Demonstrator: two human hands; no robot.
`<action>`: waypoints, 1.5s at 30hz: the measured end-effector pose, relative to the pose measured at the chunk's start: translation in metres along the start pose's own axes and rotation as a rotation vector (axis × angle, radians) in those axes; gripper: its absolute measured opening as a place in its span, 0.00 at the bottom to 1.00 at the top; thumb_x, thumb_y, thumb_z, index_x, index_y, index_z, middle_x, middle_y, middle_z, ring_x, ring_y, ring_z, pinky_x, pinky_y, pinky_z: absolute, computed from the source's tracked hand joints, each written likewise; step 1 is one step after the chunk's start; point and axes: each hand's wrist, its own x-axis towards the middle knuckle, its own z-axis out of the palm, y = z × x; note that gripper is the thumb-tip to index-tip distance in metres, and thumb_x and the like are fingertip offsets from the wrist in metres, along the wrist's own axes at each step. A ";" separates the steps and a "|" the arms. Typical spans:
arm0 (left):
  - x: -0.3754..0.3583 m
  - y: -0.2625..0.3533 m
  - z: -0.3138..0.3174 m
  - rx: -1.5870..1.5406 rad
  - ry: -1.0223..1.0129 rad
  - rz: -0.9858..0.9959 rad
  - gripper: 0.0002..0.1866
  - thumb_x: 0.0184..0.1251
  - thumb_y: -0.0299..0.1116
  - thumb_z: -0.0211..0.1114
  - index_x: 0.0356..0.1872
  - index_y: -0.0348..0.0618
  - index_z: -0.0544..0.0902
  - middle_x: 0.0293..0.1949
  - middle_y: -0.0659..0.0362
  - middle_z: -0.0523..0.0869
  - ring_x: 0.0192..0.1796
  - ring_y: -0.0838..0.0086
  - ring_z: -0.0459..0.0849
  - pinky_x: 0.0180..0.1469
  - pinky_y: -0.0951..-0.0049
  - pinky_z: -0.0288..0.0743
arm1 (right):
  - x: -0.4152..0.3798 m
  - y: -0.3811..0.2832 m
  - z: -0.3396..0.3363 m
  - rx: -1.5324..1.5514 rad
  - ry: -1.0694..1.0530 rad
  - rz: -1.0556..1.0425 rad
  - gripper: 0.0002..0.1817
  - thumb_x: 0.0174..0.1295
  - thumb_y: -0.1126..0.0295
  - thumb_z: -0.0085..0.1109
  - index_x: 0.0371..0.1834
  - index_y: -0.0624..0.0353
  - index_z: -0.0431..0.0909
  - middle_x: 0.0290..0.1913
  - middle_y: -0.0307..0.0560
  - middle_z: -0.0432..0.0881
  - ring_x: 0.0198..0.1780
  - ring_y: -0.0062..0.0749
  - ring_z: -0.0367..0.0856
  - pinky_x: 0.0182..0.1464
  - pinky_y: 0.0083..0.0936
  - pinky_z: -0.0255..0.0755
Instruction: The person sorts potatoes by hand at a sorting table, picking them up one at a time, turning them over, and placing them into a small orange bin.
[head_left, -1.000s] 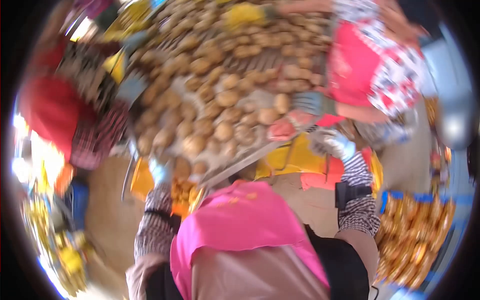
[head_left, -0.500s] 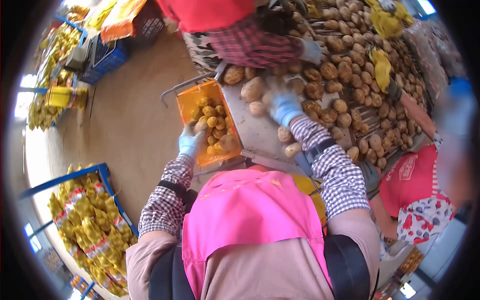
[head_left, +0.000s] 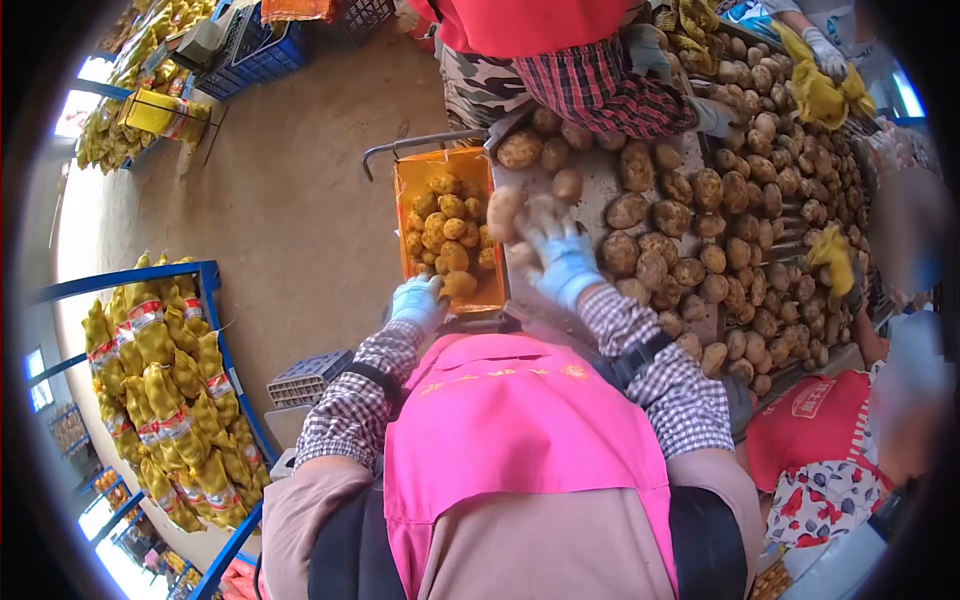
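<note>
My left hand (head_left: 418, 301), in a pale blue and grey glove, is at the near left corner of an orange crate (head_left: 404, 262). Its fingers are curled over the rim, close to a potato (head_left: 458, 285) inside. Several potatoes (head_left: 452, 228) are heaped in the crate. Over the metal sorting table (head_left: 590, 185) is my right hand (head_left: 562, 262), gloved alike, its fingers apart and blurred by motion. Just beyond its fingertips, a large pale potato (head_left: 504, 213) sits at the table edge beside the crate. Another potato (head_left: 567, 185) lies farther back.
Many potatoes (head_left: 735, 190) cover the rollers to the right. A co-worker in a red top (head_left: 540, 25) works at the far side, another in a red apron (head_left: 810, 425) at the right. Filled yellow net bags (head_left: 165, 390) stand in a blue frame at left, near a grey crate (head_left: 308, 378).
My right hand has swept left across the table toward the crate. My left hand has drawn back from the potatoes to the crate's near corner. The camera view has shifted.
</note>
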 end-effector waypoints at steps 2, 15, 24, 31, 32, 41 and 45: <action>0.000 0.001 -0.002 0.115 -0.131 -0.021 0.21 0.62 0.44 0.62 0.54 0.46 0.79 0.51 0.51 0.81 0.56 0.58 0.80 0.57 0.60 0.73 | -0.013 0.015 0.003 0.262 -0.091 -0.142 0.39 0.54 0.50 0.64 0.70 0.49 0.65 0.75 0.50 0.55 0.74 0.51 0.53 0.72 0.47 0.55; 0.015 0.045 -0.028 -0.429 0.401 0.237 0.10 0.60 0.35 0.64 0.42 0.47 0.82 0.40 0.51 0.84 0.44 0.54 0.83 0.47 0.57 0.76 | -0.042 0.024 -0.020 -0.118 -0.179 0.002 0.34 0.62 0.40 0.51 0.70 0.40 0.66 0.74 0.39 0.62 0.73 0.43 0.59 0.73 0.55 0.48; 0.121 0.152 -0.094 -0.106 0.443 0.467 0.28 0.56 0.40 0.66 0.60 0.47 0.72 0.56 0.41 0.75 0.56 0.45 0.77 0.55 0.51 0.73 | 0.020 0.182 -0.047 -0.380 0.827 0.554 0.27 0.53 0.49 0.61 0.55 0.48 0.77 0.52 0.52 0.81 0.56 0.46 0.78 0.57 0.45 0.70; 0.198 0.217 -0.124 0.061 0.472 0.534 0.37 0.54 0.47 0.67 0.66 0.50 0.66 0.65 0.43 0.68 0.67 0.47 0.66 0.66 0.48 0.62 | 0.002 0.147 -0.041 0.260 0.154 -0.150 0.21 0.52 0.56 0.62 0.49 0.49 0.80 0.56 0.51 0.78 0.57 0.45 0.77 0.59 0.41 0.69; 0.204 0.229 -0.129 0.114 0.398 0.471 0.38 0.55 0.49 0.66 0.68 0.51 0.65 0.66 0.44 0.67 0.69 0.49 0.64 0.67 0.48 0.60 | 0.012 0.165 -0.049 0.259 0.164 -0.140 0.21 0.52 0.56 0.62 0.49 0.49 0.80 0.56 0.51 0.78 0.57 0.45 0.77 0.59 0.41 0.69; 0.284 0.252 -0.125 -0.017 0.343 0.425 0.37 0.59 0.59 0.62 0.61 0.42 0.71 0.57 0.39 0.76 0.59 0.48 0.76 0.59 0.54 0.70 | 0.072 0.332 -0.126 0.114 0.217 0.712 0.41 0.55 0.44 0.61 0.73 0.39 0.61 0.78 0.47 0.52 0.78 0.42 0.47 0.73 0.58 0.45; 0.248 0.278 -0.149 -0.029 0.242 0.419 0.35 0.57 0.60 0.63 0.59 0.44 0.74 0.57 0.41 0.76 0.58 0.49 0.76 0.59 0.55 0.70 | 0.092 0.320 -0.087 -0.074 0.308 0.675 0.33 0.54 0.50 0.60 0.66 0.39 0.68 0.66 0.47 0.70 0.71 0.49 0.61 0.67 0.69 0.47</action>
